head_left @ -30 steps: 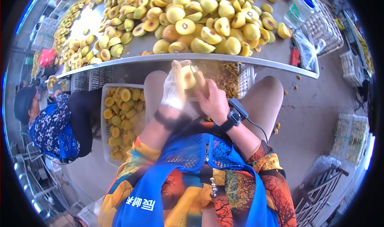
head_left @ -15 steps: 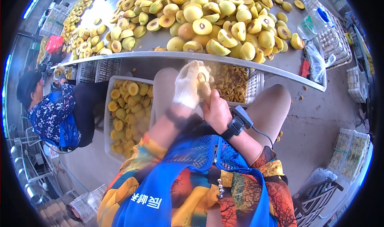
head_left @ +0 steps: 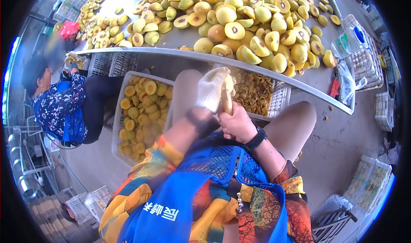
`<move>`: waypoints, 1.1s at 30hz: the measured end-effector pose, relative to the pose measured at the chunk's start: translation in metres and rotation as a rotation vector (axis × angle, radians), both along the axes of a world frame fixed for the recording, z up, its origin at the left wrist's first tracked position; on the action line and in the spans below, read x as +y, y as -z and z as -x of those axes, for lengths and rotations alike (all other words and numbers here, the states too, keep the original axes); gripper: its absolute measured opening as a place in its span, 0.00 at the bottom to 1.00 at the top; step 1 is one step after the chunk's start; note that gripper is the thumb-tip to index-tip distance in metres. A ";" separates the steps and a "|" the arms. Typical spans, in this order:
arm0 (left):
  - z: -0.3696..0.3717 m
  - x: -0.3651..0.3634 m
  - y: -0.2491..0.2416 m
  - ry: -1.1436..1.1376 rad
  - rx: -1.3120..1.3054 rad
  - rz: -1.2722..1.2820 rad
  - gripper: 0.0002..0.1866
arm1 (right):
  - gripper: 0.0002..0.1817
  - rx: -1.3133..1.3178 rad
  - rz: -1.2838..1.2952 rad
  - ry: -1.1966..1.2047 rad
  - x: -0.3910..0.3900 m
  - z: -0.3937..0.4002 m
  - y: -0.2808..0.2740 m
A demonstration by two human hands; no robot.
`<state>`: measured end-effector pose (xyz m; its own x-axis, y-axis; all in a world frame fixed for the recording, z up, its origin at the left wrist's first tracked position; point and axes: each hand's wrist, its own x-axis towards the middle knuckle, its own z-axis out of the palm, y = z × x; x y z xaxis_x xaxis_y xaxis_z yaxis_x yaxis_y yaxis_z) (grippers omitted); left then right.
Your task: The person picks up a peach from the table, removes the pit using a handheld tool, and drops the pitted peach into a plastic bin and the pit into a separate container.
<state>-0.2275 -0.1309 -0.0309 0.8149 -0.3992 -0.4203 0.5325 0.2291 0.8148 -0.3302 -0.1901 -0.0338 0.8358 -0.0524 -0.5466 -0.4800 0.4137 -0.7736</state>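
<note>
My left hand point(head_left: 212, 88), in a white glove, is closed around a yellow peach half point(head_left: 230, 82) that its fingers partly cover. In my bare right hand point(head_left: 239, 124) is the pale handle of a pitting tool point(head_left: 226, 101). The tool's upper end meets the fruit, and its working tip is hidden. Both hands are over my lap, just short of the metal table's edge point(head_left: 171, 52). Beneath them, below the table, a white crate point(head_left: 280, 98) holds brownish pits and scraps point(head_left: 252, 91).
Halved peaches point(head_left: 257, 41) are heaped on the table. A white tub point(head_left: 116, 129) of pitted halves stands left of my knees. Further left sits a co-worker point(head_left: 60, 101). A plastic jar point(head_left: 347, 43) and a clear bag point(head_left: 346, 82) lie at the table's right end. Stacked crates point(head_left: 367, 181) stand lower right.
The whole view has shifted slightly. My right hand has turned, its back now facing up more, and the tool handle slants differently against the peach half. Both hands keep their hold.
</note>
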 end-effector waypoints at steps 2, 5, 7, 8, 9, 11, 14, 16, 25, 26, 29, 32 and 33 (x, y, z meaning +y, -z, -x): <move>-0.001 0.000 0.003 -0.007 -0.010 -0.068 0.12 | 0.05 0.093 -0.297 0.036 0.000 0.000 -0.008; -0.004 0.003 0.006 0.096 0.058 0.080 0.14 | 0.05 -0.064 -1.051 -0.018 -0.012 0.003 0.016; -0.001 0.002 0.001 0.048 0.097 0.167 0.15 | 0.09 -0.318 -1.141 -0.060 -0.012 0.002 0.018; -0.001 0.000 0.011 -0.003 0.080 0.196 0.14 | 0.10 -0.500 -1.160 -0.073 -0.011 0.001 0.017; -0.009 0.009 0.029 0.052 0.193 0.272 0.14 | 0.12 -0.683 -1.177 -0.091 -0.011 0.000 0.013; -0.025 0.033 0.053 -0.012 0.245 0.275 0.14 | 0.14 -0.526 -1.085 0.099 -0.020 0.003 0.007; -0.046 0.087 0.046 -0.222 0.018 -0.045 0.17 | 0.13 0.048 -0.120 -0.016 -0.031 0.002 0.025; -0.065 0.142 0.033 -0.086 -0.394 -0.751 0.18 | 0.15 -0.022 0.751 -0.162 -0.029 0.003 0.051; -0.112 0.061 -0.008 0.074 -1.548 -1.257 0.12 | 0.19 0.004 0.995 -0.078 -0.014 -0.017 0.053; -0.115 0.038 -0.009 0.181 -1.549 -1.349 0.13 | 0.19 0.028 0.966 -0.087 -0.013 -0.015 0.048; -0.142 -0.014 -0.004 0.671 -1.126 -1.389 0.17 | 0.19 0.055 0.937 -0.058 -0.016 -0.004 0.047; -0.155 -0.028 -0.006 0.735 -1.083 -1.380 0.16 | 0.18 0.069 0.976 -0.027 -0.019 -0.001 0.030; -0.153 -0.027 0.002 0.678 -1.087 -1.365 0.17 | 0.17 0.073 0.974 -0.012 -0.019 -0.001 0.031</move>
<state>-0.0746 -0.1576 -0.0334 0.7783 -0.6069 -0.1609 -0.5679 -0.7898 0.2318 -0.3295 -0.2087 -0.0651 0.8050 -0.5002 -0.3189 -0.5402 -0.3960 -0.7425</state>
